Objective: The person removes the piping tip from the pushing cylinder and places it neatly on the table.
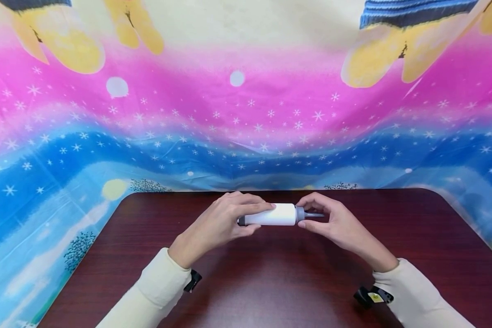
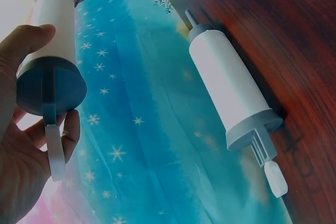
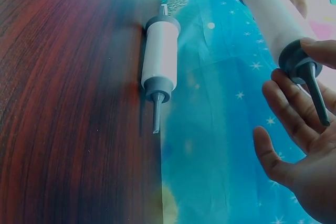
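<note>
A white cylindrical hand pump point(image 1: 280, 215) with a grey collar and long tapered nozzle is held level above the table, its nozzle pointing right. My left hand point(image 1: 221, 218) grips the barrel near its rear end, thumb and fingers on opposite sides. At the collar, thumb and fingers of my right hand point(image 1: 337, 223) pinch the nozzle base. In the left wrist view, a ribbed rod with a pale handle point(image 2: 55, 153) sticks out of the held pump's rear disc. A second, matching pump point(image 3: 160, 56) lies by the table's far edge; I cannot make it out in the head view.
The dark red wooden table point(image 1: 270, 282) has rounded far corners. Behind it hangs a pink and blue cloth point(image 1: 246, 114) printed with snowflakes, which also drops along both sides. Black straps with small devices point(image 1: 373, 297) sit at both wrists.
</note>
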`<state>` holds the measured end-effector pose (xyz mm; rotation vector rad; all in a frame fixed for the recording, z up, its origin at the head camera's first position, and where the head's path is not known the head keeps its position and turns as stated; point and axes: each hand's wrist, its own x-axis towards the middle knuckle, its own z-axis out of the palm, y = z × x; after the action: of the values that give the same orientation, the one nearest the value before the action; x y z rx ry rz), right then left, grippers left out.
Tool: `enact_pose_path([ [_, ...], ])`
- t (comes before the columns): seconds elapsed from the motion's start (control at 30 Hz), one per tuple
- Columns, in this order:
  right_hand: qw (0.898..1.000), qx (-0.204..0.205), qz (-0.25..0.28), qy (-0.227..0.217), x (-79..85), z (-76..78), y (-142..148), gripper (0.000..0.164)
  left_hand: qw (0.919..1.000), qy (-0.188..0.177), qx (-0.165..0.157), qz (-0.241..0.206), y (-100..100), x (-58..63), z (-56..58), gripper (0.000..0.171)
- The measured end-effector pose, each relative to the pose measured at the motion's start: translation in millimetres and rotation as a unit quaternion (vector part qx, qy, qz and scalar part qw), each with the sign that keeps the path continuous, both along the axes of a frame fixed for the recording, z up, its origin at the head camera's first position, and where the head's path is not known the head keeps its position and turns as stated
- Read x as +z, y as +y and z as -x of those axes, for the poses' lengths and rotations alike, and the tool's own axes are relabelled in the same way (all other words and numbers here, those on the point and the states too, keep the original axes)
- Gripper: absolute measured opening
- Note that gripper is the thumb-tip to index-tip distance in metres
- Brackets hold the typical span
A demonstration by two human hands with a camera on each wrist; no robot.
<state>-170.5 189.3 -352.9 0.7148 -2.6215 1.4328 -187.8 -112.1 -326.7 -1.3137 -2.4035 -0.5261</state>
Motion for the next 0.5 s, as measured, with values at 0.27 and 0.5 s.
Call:
enact_pose_path([
  [0.27, 1.0, -0.014, 0.0, -0.005, 0.3, 0.3, 0.3, 0.031, 1.0, -0.003, 0.001, 0.004, 0.3, -0.2, -0.3, 0.052],
  [0.5, 1.0, -0.024, 0.002, 0.004, 2.8, -1.1, 0.1, 0.028, 0.9999, 0.002, 0.0, 0.011, 0.5, -0.3, -0.7, 0.051],
])
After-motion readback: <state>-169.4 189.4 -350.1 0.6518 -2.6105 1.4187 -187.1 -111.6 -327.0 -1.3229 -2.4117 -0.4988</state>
